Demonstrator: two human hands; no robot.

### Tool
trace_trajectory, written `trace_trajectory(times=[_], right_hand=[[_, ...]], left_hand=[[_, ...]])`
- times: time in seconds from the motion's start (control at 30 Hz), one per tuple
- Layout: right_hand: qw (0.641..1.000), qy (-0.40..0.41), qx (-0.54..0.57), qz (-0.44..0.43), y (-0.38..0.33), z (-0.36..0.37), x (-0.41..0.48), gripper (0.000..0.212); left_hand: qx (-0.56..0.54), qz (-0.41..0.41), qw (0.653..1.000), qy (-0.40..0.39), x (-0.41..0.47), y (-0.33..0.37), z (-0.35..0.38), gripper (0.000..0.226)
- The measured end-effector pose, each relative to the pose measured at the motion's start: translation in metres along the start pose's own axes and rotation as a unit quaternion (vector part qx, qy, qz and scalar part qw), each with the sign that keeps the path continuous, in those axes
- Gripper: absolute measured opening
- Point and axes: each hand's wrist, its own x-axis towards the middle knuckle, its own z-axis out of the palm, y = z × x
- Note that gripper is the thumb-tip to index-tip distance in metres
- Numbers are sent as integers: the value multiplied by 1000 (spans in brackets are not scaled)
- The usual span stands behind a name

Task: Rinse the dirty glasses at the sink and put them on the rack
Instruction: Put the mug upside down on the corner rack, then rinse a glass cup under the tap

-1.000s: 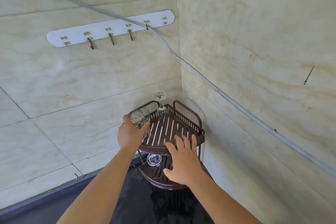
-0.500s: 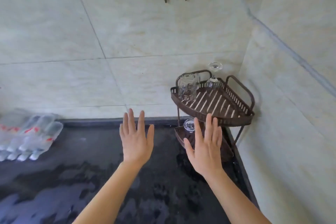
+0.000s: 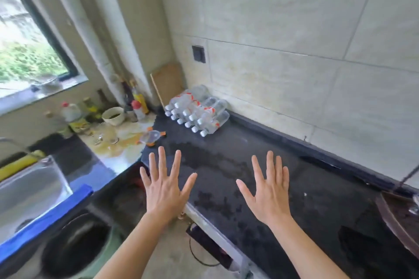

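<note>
Sink point(image 3: 26, 188) lies left of the left grip point(image 3: 164, 188), rack point(image 3: 395, 216) right of the right grip point(image 3: 268, 192), both splayed flat.

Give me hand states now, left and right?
Left hand: open, fingers spread, holding nothing.
Right hand: open, fingers spread, holding nothing.

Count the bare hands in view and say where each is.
2. The left hand is spread open over the near edge of the wet black countertop; the right hand is spread open further right over it. Neither holds anything. None looks hidden.
</note>
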Motion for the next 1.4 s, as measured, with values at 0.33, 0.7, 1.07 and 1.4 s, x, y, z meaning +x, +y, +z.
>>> trace_trajectory(times=[0.33, 0.7, 1.07, 1.4], right_hand=[[973, -100, 52, -199, -321, 105, 66, 84], [941, -244, 72, -222, -465, 229, 138, 85], [919, -286, 254, -97, -564, 358, 318, 107], [921, -201, 333, -11, -614, 399, 398, 92]], left_hand=[[21, -174, 984, 17, -8, -289, -30, 88], [-17, -252, 966, -62, 56, -418, 35, 84], [9, -322, 918, -230, 203, -497, 134, 82], [11, -342, 876, -340, 221, -546, 163, 70]])
